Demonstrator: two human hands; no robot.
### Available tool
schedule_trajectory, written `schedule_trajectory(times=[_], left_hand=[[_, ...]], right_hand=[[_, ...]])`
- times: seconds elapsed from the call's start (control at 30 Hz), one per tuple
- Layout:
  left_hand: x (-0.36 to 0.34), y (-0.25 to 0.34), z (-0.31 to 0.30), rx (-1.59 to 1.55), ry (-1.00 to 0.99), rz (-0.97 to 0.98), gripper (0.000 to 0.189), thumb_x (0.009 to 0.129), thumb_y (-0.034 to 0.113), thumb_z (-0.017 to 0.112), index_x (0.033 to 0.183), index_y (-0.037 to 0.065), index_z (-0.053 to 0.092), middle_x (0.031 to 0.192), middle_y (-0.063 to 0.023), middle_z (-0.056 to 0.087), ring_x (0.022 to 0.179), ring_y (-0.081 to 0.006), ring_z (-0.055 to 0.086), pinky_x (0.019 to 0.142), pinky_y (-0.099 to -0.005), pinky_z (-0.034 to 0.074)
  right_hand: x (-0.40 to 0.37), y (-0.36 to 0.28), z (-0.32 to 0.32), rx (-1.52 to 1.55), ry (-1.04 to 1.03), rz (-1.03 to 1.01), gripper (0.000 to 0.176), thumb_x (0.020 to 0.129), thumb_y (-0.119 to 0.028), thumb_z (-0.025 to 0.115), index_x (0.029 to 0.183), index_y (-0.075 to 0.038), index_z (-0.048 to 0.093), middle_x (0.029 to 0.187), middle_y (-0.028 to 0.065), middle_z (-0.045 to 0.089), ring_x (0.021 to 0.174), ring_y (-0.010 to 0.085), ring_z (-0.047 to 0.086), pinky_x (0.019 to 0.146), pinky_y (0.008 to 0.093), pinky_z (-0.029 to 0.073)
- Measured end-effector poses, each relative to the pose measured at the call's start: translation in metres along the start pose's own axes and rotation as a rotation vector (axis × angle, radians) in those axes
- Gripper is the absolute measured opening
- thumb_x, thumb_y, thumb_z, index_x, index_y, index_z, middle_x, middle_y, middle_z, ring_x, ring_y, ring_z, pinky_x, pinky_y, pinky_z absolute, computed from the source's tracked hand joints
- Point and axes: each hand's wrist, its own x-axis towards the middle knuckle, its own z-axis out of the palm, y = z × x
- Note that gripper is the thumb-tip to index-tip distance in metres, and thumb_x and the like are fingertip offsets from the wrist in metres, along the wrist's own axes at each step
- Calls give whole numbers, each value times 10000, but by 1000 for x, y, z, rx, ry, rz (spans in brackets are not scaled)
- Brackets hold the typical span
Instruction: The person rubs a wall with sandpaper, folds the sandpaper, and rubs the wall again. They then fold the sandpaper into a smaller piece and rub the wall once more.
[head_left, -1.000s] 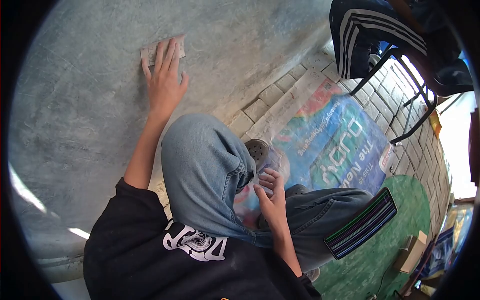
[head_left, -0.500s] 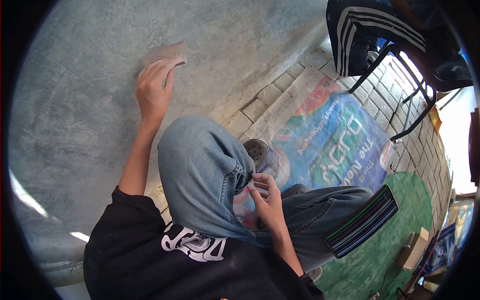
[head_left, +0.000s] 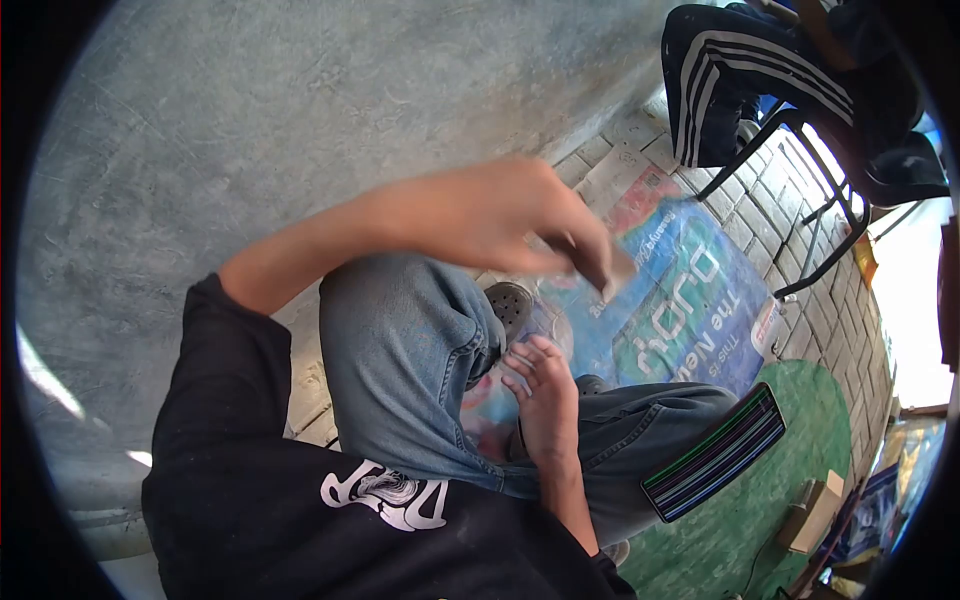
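My left hand (head_left: 545, 225) is smeared by motion, reaching across in front of my left knee over the printed banner. Its fingers are bent closed, with a small blurred brownish piece of sandpaper (head_left: 622, 268) at the fingertips. My right hand (head_left: 545, 395) is raised between my knees with its fingers loosely curled and apart, nothing visible in it. Both legs are in blue jeans (head_left: 395, 360). A phone (head_left: 715, 452) with a striped screen rests on my right thigh.
A grey plastered wall (head_left: 250, 120) rises on the left. Under me lies the printed banner (head_left: 700, 290) on paving bricks (head_left: 845, 330), beside a green mat (head_left: 720, 545). A person in striped trousers (head_left: 690, 95) sits on a black-framed chair (head_left: 855, 225). A cardboard box (head_left: 812, 512) stands lower right.
My left hand has left the wall and swung right, across my knee, with the sandpaper. My right hand has turned and loosened from a near pinch to spread fingers.
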Motion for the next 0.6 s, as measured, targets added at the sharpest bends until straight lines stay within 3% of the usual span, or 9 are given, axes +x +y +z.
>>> schedule_trajectory(times=[0.03, 0.07, 0.1, 0.13, 0.2, 0.4, 0.6], left_hand=[[7, 3, 9, -5, -147, 119, 181, 776, 66, 601, 952, 48, 641, 914, -88, 661, 807, -247, 642, 709, -329, 505], [13, 6, 20, -7, -141, 119, 181, 776, 66, 601, 952, 48, 641, 914, -88, 661, 807, -247, 642, 709, -329, 505], [17, 9, 32, -35, -268, 139, 146, 777, 81, 590, 914, 37, 617, 888, -88, 651, 796, -264, 631, 682, -350, 497], [20, 10, 39, -63, -396, 161, 121, 777, 96, 580, 876, 26, 593, 861, -87, 641, 784, -280, 620, 654, -371, 489], [19, 12, 44, -76, -394, 186, 114, 776, 102, 578, 862, 27, 578, 840, -81, 633, 776, -280, 620, 641, -377, 486], [13, 12, 49, -52, -365, 205, 111, 766, 121, 576, 839, 39, 560, 785, -63, 616, 747, -264, 622, 602, -370, 480], [10, 16, 51, 111, -383, 232, 94, 764, 125, 580, 826, 56, 562, 758, -54, 602, 717, -254, 613, 579, -360, 480]], right_hand=[[-2, -3, 0, 155, -31, -57, 528, 855, -369, 561, 1267, -71, 419, 1197, 85, 507, 1102, 200, 490, 923, 369, 385], [-3, -5, -1, 311, -61, -115, 664, 829, -494, 566, 1313, -81, 374, 1251, 79, 473, 1156, 213, 454, 958, 406, 363], [-4, -5, -2, 306, -59, -112, 664, 829, -494, 566, 1313, -81, 374, 1251, 79, 473, 1156, 213, 454, 958, 406, 363], [-6, -4, -2, 352, -49, -157, 807, 766, -597, 567, 1347, -93, 323, 1307, 64, 419, 1214, 217, 392, 993, 439, 322], [-9, -6, 2, 354, -7, -180, 1091, 601, -787, 579, 1397, -126, 234, 1423, 25, 284, 1324, 229, 251, 1058, 510, 221], [-11, 1, -1, 357, -124, -213, 1111, 580, -801, 578, 1400, -130, 240, 1455, 22, 254, 1335, 242, 241, 1076, 519, 186], [-12, 4, -2, 366, -68, -237, 1045, 589, -766, 611, 1364, -123, 333, 1426, 25, 319, 1321, 236, 281, 1092, 509, 179]])
